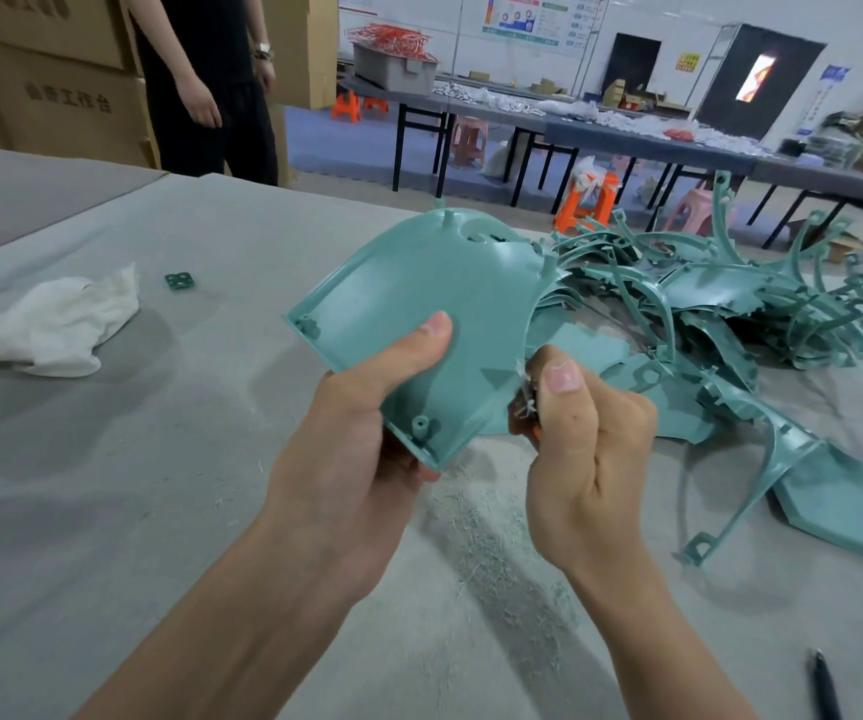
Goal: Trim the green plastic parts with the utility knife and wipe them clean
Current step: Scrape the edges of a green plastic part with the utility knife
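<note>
Two grips: left hand (361,439) clasps green part (419,283) by near edge; right hand (585,444) clenches utility knife (524,406) at right edge.

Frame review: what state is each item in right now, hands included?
green part: held off the table, tilted
left hand: grips the green part
utility knife: mostly hidden, at the part's edge
right hand: curled round the utility knife
white cloth: crumpled on the table, untouched
pile of green parts: heaped on the table
shavings: scattered below the hands
</note>
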### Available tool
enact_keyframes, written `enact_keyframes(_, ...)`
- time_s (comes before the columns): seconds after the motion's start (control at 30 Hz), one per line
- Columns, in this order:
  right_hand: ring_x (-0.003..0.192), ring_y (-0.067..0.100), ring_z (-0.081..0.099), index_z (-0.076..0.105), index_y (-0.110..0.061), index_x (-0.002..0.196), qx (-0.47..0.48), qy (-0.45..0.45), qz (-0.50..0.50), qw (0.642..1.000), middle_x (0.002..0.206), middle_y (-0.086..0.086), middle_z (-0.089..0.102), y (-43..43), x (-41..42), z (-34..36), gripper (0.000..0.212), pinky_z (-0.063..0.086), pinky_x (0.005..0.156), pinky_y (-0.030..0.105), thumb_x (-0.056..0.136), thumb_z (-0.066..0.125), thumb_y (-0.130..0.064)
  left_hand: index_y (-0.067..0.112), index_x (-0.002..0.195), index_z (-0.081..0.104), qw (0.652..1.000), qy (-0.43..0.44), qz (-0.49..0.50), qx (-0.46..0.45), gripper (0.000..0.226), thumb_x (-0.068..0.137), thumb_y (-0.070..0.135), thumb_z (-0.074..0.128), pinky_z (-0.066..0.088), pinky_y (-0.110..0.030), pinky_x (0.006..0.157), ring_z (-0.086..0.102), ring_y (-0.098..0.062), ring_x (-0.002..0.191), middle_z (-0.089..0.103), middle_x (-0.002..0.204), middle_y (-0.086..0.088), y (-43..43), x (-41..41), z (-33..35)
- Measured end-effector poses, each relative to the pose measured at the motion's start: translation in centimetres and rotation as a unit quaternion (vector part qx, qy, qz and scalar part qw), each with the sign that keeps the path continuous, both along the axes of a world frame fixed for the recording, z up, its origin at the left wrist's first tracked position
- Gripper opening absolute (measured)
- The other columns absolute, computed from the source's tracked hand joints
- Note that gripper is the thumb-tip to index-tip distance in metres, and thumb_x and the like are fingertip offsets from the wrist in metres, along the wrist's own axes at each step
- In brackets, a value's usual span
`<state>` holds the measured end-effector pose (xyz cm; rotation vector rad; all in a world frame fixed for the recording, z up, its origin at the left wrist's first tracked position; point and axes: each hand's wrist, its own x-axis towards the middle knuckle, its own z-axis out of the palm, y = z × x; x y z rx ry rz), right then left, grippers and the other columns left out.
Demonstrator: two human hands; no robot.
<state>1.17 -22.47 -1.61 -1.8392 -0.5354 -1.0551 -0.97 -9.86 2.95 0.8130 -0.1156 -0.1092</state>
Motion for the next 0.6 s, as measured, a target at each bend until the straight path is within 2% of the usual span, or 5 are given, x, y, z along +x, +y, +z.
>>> enact_keyframes(0.07, 0.049, 0.000, 0.026, 0.024, -0.042, 0.071, 0.006, 0.008, 0.012, 1.000, 0.058, -0.015, 0.024, 0.14, -0.02, -0.05, 0.036, 0.018, 0.054, 0.013, 0.106, 0.028, -0.047, 0.014, 0.091, 0.067, 1.000, -0.005, -0.008, -0.013, 0.012, 0.088, 0.009, 0.057, 0.041, -0.013, 0.039, 0.061, -0.009, 0.051, 0.065, 0.069, 0.004, 0.08, -0.05, 0.14)
enact_keyframes(0.2, 0.048, 0.004, 0.026, 0.025, -0.041, 0.069, 0.021, 0.027, 0.019, 0.999, 0.057, -0.016, 0.025, 0.22, 0.03, -0.06, 0.038, 0.020, 0.052, 0.021, 0.106, 0.028, -0.049, 0.016, 0.076, 0.066, 0.999, 0.003, -0.034, -0.015, 0.014, 0.086, 0.012, 0.057, 0.036, -0.014, 0.035, 0.052, -0.007, 0.040, 0.059, 0.059, 0.004, -0.07, -0.03, 0.00)
enact_keyframes(0.43, 0.048, 0.004, 0.024, 0.022, -0.035, 0.066, -0.004, 0.012, -0.037, 0.999, 0.058, -0.005, 0.026, -0.39, 0.05, 0.09, 0.041, 0.017, 0.052, 0.019, 0.106, 0.026, -0.046, 0.014, 0.091, 0.068, 1.000, -0.004, -0.013, -0.009, 0.015, 0.077, 0.013, 0.063, 0.044, -0.015, 0.042, 0.065, -0.009, 0.057, 0.069, 0.074, 0.003, -0.21, -0.18, -0.14)
enact_keyframes(0.6, 0.049, 0.004, 0.026, 0.025, -0.037, 0.066, 0.011, 0.016, -0.007, 1.000, 0.056, -0.006, 0.027, -0.28, -0.01, -0.05, 0.039, 0.020, 0.052, 0.019, 0.104, 0.031, -0.034, 0.012, 0.096, 0.064, 0.999, -0.024, -0.008, -0.031, 0.013, 0.086, 0.009, 0.056, 0.043, -0.013, 0.041, 0.060, -0.007, 0.049, 0.064, 0.066, 0.005, -0.42, -0.14, -0.23)
